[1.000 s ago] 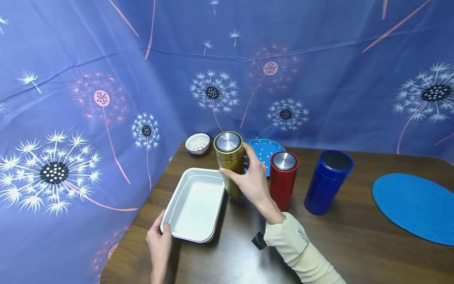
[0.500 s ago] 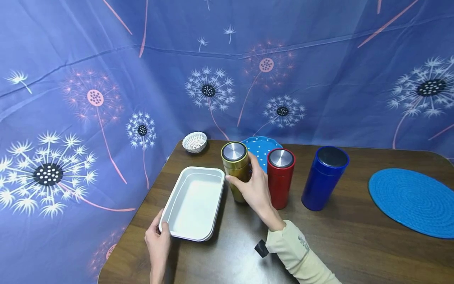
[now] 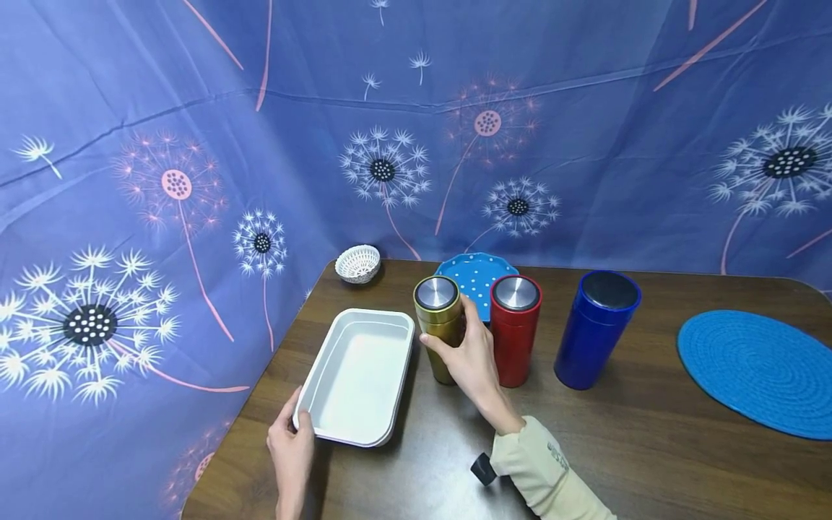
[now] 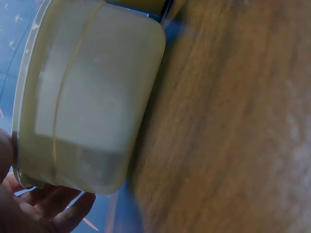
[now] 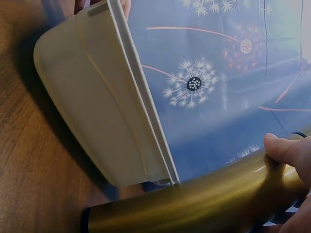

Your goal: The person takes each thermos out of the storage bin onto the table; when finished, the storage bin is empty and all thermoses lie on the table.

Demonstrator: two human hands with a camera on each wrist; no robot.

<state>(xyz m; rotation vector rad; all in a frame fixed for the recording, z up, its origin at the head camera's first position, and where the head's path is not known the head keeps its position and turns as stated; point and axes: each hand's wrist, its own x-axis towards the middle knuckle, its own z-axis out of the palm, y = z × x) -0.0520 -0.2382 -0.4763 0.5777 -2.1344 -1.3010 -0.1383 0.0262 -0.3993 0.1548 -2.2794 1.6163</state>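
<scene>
My right hand point(image 3: 471, 362) grips a gold thermos flask point(image 3: 439, 328) with a silver-topped lid, thumb on its near left side and fingers round the right. In the right wrist view the gold flask point(image 5: 194, 204) lies across the bottom, close by the white tub's wall point(image 5: 104, 111). The left hand point(image 3: 290, 440) holds the near left corner of the white rectangular tub point(image 3: 354, 372), thumb on the rim and fingers underneath, as the left wrist view shows. A red thermos flask point(image 3: 515, 339) stands just right of the gold one, and a blue thermos flask point(image 3: 593, 336) farther right.
Behind the flasks lies a blue polka-dot plate point(image 3: 474, 274), partly hidden. A small white woven basket point(image 3: 358, 265) stands at the back left of the wooden table point(image 3: 650, 462). On the right lies a round blue placemat point(image 3: 760, 368). Patterned blue cloth point(image 3: 585, 144) hangs behind.
My right hand has lowered the gold flask and brought it right and nearer, away from the tub's far right corner to beside the red flask. The left hand keeps its hold on the tub.
</scene>
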